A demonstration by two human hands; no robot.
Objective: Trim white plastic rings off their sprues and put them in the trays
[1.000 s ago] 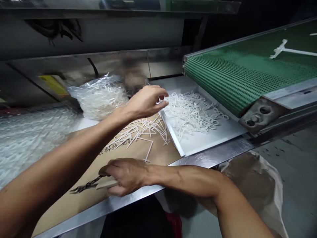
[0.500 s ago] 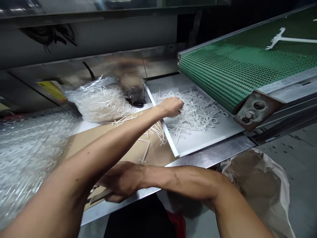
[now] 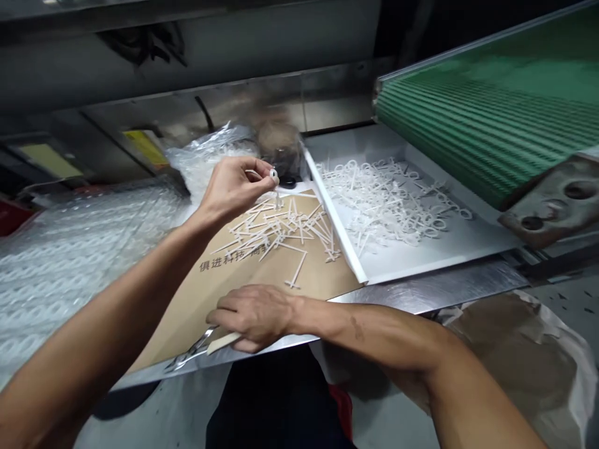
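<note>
My left hand (image 3: 241,187) is raised over the cardboard, pinching a small white plastic ring piece (image 3: 274,176) between thumb and fingertips. A thin white stem hangs below the pinch. Low at the table's front edge, my right hand (image 3: 255,317) is curled around a shiny metal hand tool (image 3: 191,350), whose exact kind is unclear. A beige strip (image 3: 223,342) sticks out beside it under the fingers. Between the hands, white plastic sprues (image 3: 276,234) lie scattered on the cardboard sheet (image 3: 187,312). To the right, a white tray (image 3: 393,271) holds a heap of ringed white plastic pieces (image 3: 397,206).
A green conveyor belt (image 3: 491,118) slopes down over the tray's back right. Clear plastic packs (image 3: 84,249) cover the left side. Behind my left hand is a clear bag of white pieces (image 3: 206,153). A large lined sack (image 3: 528,355) stands below the table at right.
My left hand has moved left from the heap in the tray, carrying a white ring piece. The right hand stays low with the tool, and the view has shifted.
</note>
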